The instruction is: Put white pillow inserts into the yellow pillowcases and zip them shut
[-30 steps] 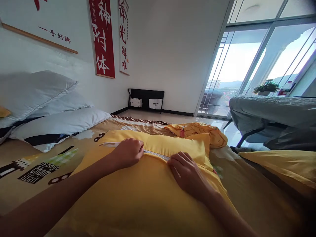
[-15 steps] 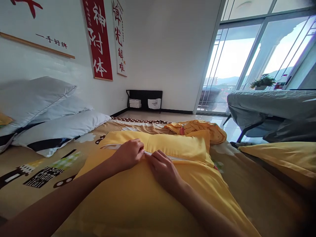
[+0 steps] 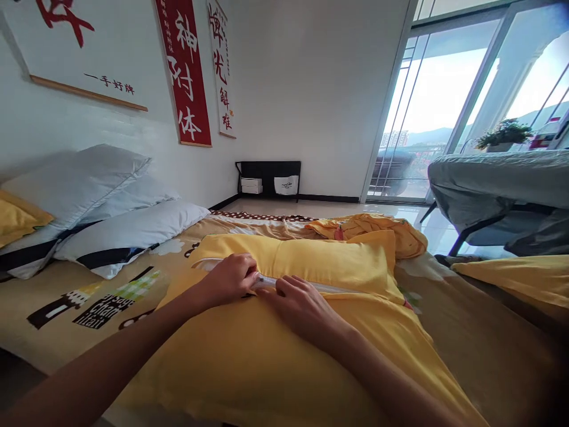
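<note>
A yellow pillowcase (image 3: 249, 350), plump and stuffed, lies in front of me with a pale zipper (image 3: 331, 289) running across it. My left hand (image 3: 233, 277) is closed in a pinch on the pillowcase beside the zipper line, near a small dark spot that looks like the zipper slider. Just to its right, my right hand (image 3: 304, 305) lies along the near side of the zipper, its thumb and finger pinching the fabric edge. The fingertips of both hands are close together, and what exactly lies between them is partly hidden.
White pillows with black bands (image 3: 133, 234) lie at the left on the patterned bedsheet (image 3: 137, 290). Crumpled yellow cloth (image 3: 386, 231) sits beyond the pillowcase. Another yellow pillow (image 3: 524, 279) is at the right, below a covered table (image 3: 493, 175).
My view has turned slightly left, so the room appears farther right. Both hands have slid a little leftward along the zipper, and more of it shows between them.
</note>
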`<state>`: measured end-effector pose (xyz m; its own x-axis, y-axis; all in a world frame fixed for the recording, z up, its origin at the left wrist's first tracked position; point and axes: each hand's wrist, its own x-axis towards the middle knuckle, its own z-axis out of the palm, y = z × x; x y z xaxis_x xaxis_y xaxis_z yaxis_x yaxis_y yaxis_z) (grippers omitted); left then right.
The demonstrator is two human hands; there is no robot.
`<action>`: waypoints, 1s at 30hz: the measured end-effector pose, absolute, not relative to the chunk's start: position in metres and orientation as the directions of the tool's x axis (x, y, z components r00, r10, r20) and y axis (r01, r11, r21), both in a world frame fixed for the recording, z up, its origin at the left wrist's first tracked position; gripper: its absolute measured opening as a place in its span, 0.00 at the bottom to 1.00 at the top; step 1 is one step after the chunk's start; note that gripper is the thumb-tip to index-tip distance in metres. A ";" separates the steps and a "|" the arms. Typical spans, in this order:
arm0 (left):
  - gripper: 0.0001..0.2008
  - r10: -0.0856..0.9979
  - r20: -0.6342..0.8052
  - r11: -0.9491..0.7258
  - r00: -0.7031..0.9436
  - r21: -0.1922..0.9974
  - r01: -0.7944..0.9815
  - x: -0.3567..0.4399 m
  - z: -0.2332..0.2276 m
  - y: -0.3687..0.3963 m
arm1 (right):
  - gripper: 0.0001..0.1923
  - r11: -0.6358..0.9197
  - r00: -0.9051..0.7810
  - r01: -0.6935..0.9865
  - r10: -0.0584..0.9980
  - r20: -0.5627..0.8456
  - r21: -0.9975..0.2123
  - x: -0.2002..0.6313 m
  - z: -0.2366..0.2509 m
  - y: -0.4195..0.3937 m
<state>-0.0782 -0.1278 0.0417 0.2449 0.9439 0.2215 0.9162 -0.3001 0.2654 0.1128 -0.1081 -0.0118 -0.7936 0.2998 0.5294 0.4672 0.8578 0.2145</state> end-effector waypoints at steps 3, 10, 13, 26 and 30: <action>0.11 0.937 0.240 -0.317 0.252 0.289 0.903 -0.084 0.042 -0.128 | 0.14 0.867 -0.816 0.461 0.333 0.472 0.186 0.115 -0.007 -0.109; 0.12 0.948 0.267 -0.257 0.174 0.317 0.913 -0.115 0.043 -0.132 | 0.23 0.873 -0.848 0.475 0.419 0.325 0.114 0.119 -0.001 -0.108; 0.13 0.950 0.276 -0.229 0.148 0.290 0.929 -0.137 0.043 -0.133 | 0.25 0.870 -0.851 0.484 0.444 0.279 0.090 0.118 0.001 -0.109; 0.17 0.956 0.286 -0.152 0.069 0.279 0.948 -0.205 0.039 -0.140 | 0.30 0.847 -0.840 0.513 0.461 0.287 0.139 0.111 0.001 -0.116; 0.16 0.948 0.317 -0.121 0.025 0.288 0.950 -0.220 0.035 -0.143 | 0.32 0.850 -0.843 0.510 0.463 0.275 0.133 0.113 -0.002 -0.116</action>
